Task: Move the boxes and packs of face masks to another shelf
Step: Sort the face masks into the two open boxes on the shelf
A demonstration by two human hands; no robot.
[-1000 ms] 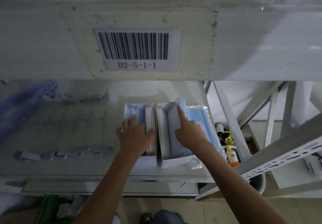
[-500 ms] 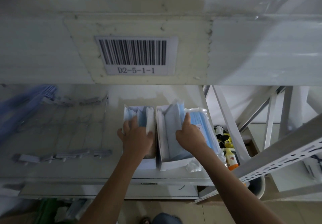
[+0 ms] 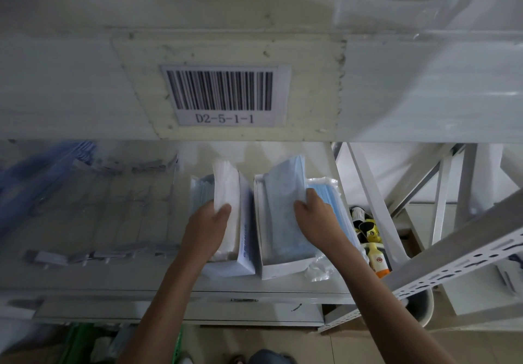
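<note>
Two open white boxes of face masks stand side by side on the lower shelf (image 3: 113, 284). My left hand (image 3: 208, 227) grips a white pack of masks (image 3: 226, 185) that sticks up out of the left box (image 3: 244, 253). My right hand (image 3: 317, 219) holds a blue pack of masks (image 3: 283, 210) tilted up in the right box (image 3: 280, 269). A plastic-wrapped pack of blue masks (image 3: 325, 193) lies against the right box's far side, partly hidden by my right hand.
The upper shelf's front beam carries a barcode label (image 3: 225, 94) reading D2-5-1-1. Clear plastic bags with blue items (image 3: 51, 171) lie at the left of the lower shelf. Yellow bottles (image 3: 373, 244) sit below right, beside slanted metal struts (image 3: 452, 256).
My left hand has pulled the white pack up out of the left box. My right hand has closed on the blue pack, which is now tilted higher.
</note>
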